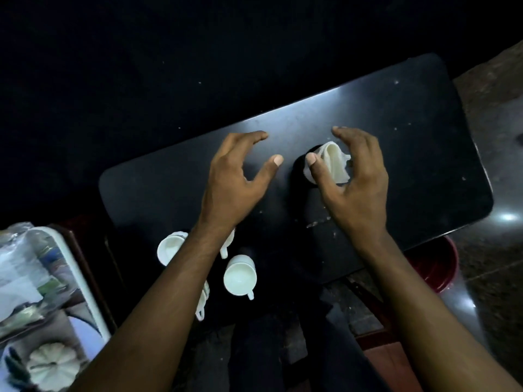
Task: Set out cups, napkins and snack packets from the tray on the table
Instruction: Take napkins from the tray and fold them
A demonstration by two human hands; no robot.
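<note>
Dark rectangular table, set askew. White-rimmed tray at lower left, holding clear snack packets. Left hand spread open above the tabletop, grasping nothing. Right hand curled loosely around a white napkin tucked in a dark holder, fingers apart, thumb touching it. White cups clustered at the near edge, some hidden under the left forearm.
</note>
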